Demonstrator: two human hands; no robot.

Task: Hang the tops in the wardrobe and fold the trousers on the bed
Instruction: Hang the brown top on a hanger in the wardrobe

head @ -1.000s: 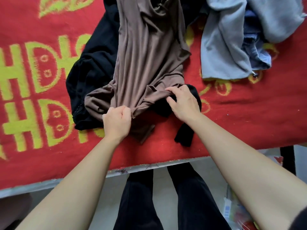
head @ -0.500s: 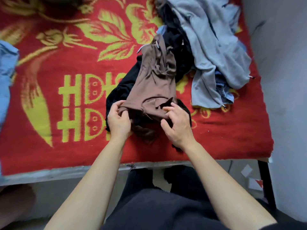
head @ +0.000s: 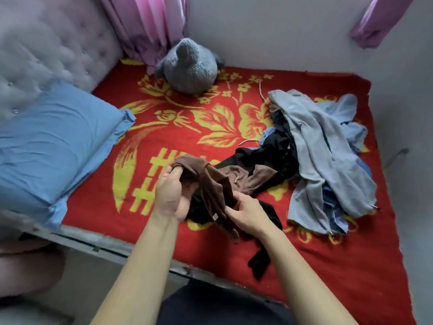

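Observation:
A brown garment (head: 218, 184) is bunched and lifted off the red and yellow bed cover (head: 328, 266). My left hand (head: 169, 195) grips its gathered end, fingers tucked into the fabric. My right hand (head: 246, 213) pinches a lower fold of the same brown cloth. The rest of it trails right onto a black garment (head: 264, 160) lying beneath. A heap of grey and blue clothes (head: 321, 156) lies to the right.
A blue pillow (head: 51, 141) lies at the left against a padded grey headboard (head: 42, 50). A grey plush toy (head: 187, 66) sits at the far side by pink curtains (head: 150, 24). A wall (head: 410, 137) bounds the bed on the right.
Both hands have gathered the brown garment and raised it off the bed. The view has pulled back and up, so the whole bed now shows.

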